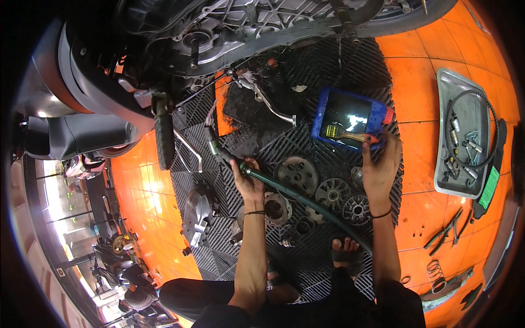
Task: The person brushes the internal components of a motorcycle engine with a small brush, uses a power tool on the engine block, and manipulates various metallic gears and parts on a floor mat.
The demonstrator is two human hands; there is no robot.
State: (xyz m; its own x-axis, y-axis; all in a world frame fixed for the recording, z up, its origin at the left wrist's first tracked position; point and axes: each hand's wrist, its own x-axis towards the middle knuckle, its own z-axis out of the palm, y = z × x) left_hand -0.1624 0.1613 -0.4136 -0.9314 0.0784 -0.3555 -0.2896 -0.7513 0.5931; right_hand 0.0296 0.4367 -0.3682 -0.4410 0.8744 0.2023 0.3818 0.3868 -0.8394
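My left hand (249, 183) is closed around the fitting of a dark green hose (311, 200), with a slim metal-ended tool (213, 146) pointing away from its far side. The hose runs down to the right, passing under my right forearm. On the right, my right hand (384, 167) pinches the orange handle end of a paintbrush (332, 131) with yellow bristles. That brush lies across a cut-open blue container (318, 117) with a red cap, which holds dark liquid. Below the hose sit a slotted round metal part (332, 192) and a toothed wheel (357, 210).
A motorbike engine casing (262, 24) spans the top. On the black ribbed mat lie a large metal disc (296, 175) and a grey cover (199, 213). To the right, a metal tray (442, 164) holds sockets and a belt; pliers (445, 232) and a spring (436, 273) lie nearby.
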